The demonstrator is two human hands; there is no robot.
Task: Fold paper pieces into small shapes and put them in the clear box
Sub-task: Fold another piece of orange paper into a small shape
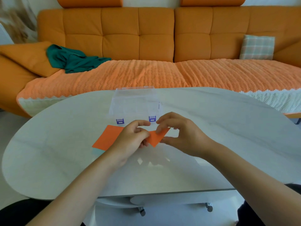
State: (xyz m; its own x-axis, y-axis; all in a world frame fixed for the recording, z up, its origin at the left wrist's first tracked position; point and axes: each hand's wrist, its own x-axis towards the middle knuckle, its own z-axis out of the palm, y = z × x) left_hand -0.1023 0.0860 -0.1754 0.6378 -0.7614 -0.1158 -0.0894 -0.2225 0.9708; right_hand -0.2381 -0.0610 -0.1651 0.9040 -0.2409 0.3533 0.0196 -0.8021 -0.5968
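Just above the white oval table (65, 160), the left hand (130, 139) and right hand (184, 137) pinch a small orange paper piece (155, 138) mid-fold, probably needing another crease before reaching the clear plastic box (135, 103) beyond.

Nothing readable is showing: no text, label, brand or number is appearing on the clear box (135, 101) or its purple latches (120, 121).
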